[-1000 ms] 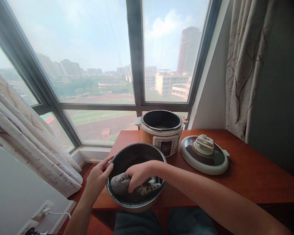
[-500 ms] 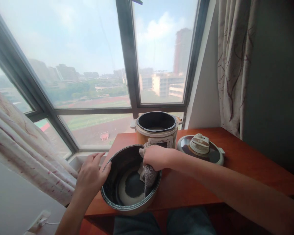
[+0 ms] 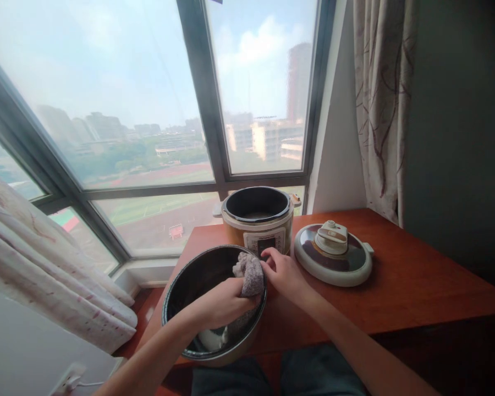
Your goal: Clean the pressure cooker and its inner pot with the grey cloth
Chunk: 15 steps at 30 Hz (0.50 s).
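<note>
A dark inner pot [image 3: 181, 286] sits at the near edge of the reddish wooden table [image 3: 416, 286], partly over my lap. My left hand [image 3: 220, 302] reaches inside it and grips a grey cloth [image 3: 251, 274], which is pressed against the pot's inner right wall near the rim. Just outside that rim is my right hand [image 3: 284, 272]; its fingers are loosely spread and its thumb lies next to the cloth. A pale patch shows on the pot's bottom under my left wrist.
The electric cooker body [image 3: 258, 220] stands open behind the pot, by the window. Its lid [image 3: 333, 256] lies flat on the table to the right. Curtains hang at left [image 3: 53, 275] and right [image 3: 379, 104]. A wall socket [image 3: 68, 377] shows at lower left.
The cloth has gone from my right hand to my left hand. My left hand moved from the pot's left rim into the pot. My right hand let go and drew back outside the right rim.
</note>
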### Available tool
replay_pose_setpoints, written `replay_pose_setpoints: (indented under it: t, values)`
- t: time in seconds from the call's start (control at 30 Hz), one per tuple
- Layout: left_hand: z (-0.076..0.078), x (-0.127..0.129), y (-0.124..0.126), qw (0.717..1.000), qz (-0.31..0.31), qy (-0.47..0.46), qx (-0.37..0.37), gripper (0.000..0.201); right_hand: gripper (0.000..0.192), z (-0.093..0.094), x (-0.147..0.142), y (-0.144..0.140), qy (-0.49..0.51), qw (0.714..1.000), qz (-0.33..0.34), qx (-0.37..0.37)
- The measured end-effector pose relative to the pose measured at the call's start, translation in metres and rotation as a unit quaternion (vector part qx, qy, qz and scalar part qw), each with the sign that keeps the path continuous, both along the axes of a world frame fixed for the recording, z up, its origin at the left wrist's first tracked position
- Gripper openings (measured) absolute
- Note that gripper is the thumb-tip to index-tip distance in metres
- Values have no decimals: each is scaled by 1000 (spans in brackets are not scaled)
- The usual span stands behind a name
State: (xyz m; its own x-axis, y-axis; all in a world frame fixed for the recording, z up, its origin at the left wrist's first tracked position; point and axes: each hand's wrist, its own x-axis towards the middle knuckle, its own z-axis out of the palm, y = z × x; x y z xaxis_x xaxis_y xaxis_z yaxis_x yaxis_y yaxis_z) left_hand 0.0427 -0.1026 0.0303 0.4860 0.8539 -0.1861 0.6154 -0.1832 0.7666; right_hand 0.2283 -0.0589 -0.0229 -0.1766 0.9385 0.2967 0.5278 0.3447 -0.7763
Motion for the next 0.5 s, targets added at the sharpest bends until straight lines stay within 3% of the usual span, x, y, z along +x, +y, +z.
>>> replay_pose_setpoints:
  t: [0.13, 0.27, 0.37, 0.5]
  values:
    - [-11, 16, -2, 983, 79, -113, -120, 18, 40, -19, -7, -4, 37, 998, -36, -45]
    - [-31, 35, 6, 893, 257, -250, -271, 24, 43, -31, -13, -5, 97, 991, -52, -70]
    - [-36, 40, 19, 831, 364, -306, -288, 14, 46, -35, -15, -7, 146, 986, -34, -70]
    - [-34, 30, 42, 807, 408, -347, -248, 10, 49, -34, -16, -14, 188, 979, -1, -79]
